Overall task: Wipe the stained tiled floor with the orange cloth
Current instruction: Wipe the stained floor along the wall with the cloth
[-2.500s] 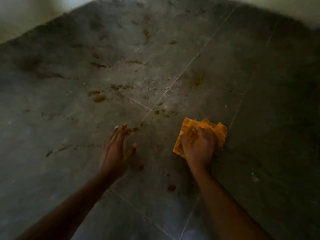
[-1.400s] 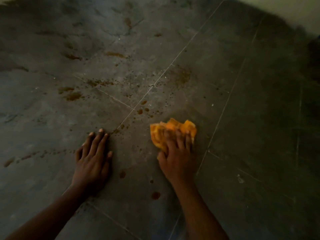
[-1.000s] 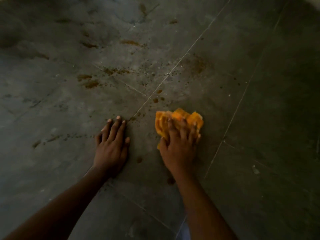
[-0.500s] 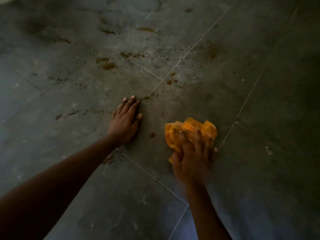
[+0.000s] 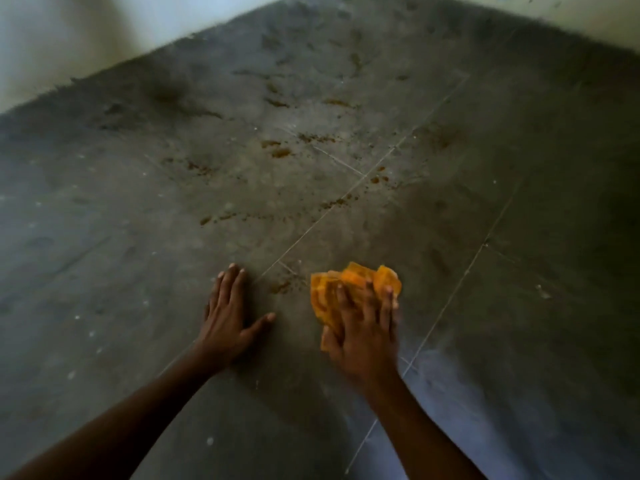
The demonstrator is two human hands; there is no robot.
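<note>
I'm pressing the right hand (image 5: 363,327) flat on the bunched orange cloth (image 5: 349,285) at lower centre, grip not curled – left hand (image 5: 228,317) bracing, open. I'd be pushing firmly toward that brown smear (image 5: 282,286) on the tiled floor (image 5: 138,237).

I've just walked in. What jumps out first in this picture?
The orange cloth, bunched under the right hand near the middle of the dark tiled floor, is the one bright thing. Beside it the left hand rests flat on the tiles. Brown stains dot the floor farther out, one patch just left of the cloth.
</note>
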